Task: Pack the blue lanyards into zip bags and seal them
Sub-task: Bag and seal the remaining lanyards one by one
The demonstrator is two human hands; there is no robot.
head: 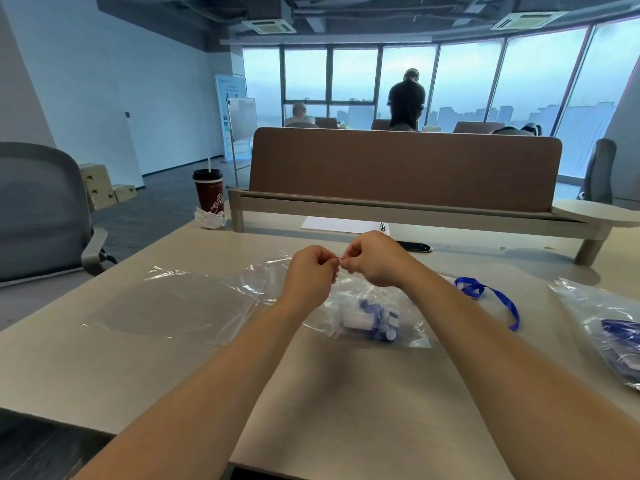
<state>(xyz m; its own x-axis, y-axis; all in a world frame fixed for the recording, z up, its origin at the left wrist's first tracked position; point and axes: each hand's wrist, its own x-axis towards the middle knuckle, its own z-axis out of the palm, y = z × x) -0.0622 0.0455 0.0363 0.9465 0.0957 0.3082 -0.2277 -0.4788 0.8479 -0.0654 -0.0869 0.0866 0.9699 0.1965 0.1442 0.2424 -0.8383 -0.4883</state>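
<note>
Head view is showing the left hand (310, 268) and right hand (374, 259) pinching, fingers curled tight, the red zip strip (341, 259) of the zip bag (410, 329), probably to press it sealed. Its blue lanyard (372, 315) is sagging toward 6 o'clock. A spare bag (173, 303) is lying at 9 o'clock and a loose lanyard (498, 296) at 3 o'clock, both leaving the hands room.

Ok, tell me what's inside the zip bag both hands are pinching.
Through the clear zip bag: a bundled blue lanyard with white parts. The left hand and right hand cover its top edge, so the closure's state is hidden.
</note>
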